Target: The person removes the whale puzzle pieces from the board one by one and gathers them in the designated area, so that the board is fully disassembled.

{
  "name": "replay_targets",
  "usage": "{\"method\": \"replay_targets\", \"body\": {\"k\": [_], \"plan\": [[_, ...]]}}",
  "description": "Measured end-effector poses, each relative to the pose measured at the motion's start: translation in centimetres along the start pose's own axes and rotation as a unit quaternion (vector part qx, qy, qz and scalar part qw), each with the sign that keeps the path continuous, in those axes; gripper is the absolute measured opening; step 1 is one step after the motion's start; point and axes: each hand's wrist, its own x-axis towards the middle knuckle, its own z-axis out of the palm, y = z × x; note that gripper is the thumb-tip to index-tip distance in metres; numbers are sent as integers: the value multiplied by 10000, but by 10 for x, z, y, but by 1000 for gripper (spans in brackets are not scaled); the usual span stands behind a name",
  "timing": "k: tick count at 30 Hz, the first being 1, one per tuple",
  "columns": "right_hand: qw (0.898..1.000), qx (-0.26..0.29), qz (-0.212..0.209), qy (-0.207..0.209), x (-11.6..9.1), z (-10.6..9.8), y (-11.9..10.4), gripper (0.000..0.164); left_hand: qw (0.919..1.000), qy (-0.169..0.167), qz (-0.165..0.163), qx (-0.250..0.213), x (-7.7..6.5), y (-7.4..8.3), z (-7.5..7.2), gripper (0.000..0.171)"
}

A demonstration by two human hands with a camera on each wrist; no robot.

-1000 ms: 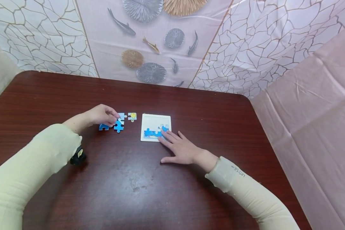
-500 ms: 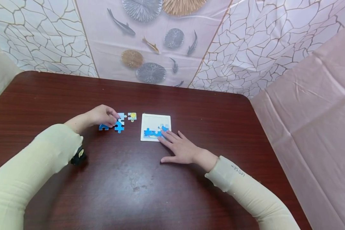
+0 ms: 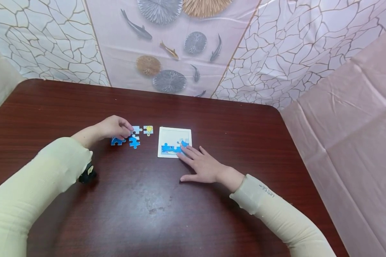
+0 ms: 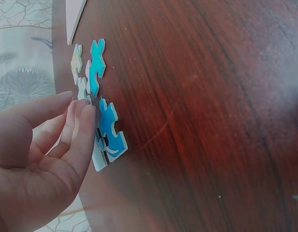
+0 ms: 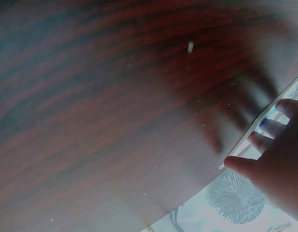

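Note:
My left hand is over a small cluster of jigsaw pieces, its fingertips bent down right at them. In the left wrist view, thumb and fingers are loosely curved beside blue pieces, and no piece shows lifted between them. To its right lie a blue piece, a pale blue piece and a piece with a yellow sun. My right hand lies spread, fingertips on the lower right corner of a white puzzle tray. Blue pieces fill the tray's bottom row, partly hidden by those fingers.
The dark wooden table runs back to a patterned cloth hanging behind it. A pink cloth hangs along the right side. A small black device is at my left cuff.
The blue piece right of my left hand has slid slightly right, and more of the blue pieces under that hand shows. My right hand and the tray have stayed put.

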Motion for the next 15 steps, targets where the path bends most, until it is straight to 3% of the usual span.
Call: {"method": "replay_targets", "body": {"k": [7, 15], "plan": [[9998, -36, -52, 191, -1, 0, -1, 82, 9998, -72, 123, -157, 2, 11, 3, 36], [9984, -290, -169, 464, 1, 2, -1, 83, 9992, -128, 185, -317, 16, 28, 17, 35]]}}
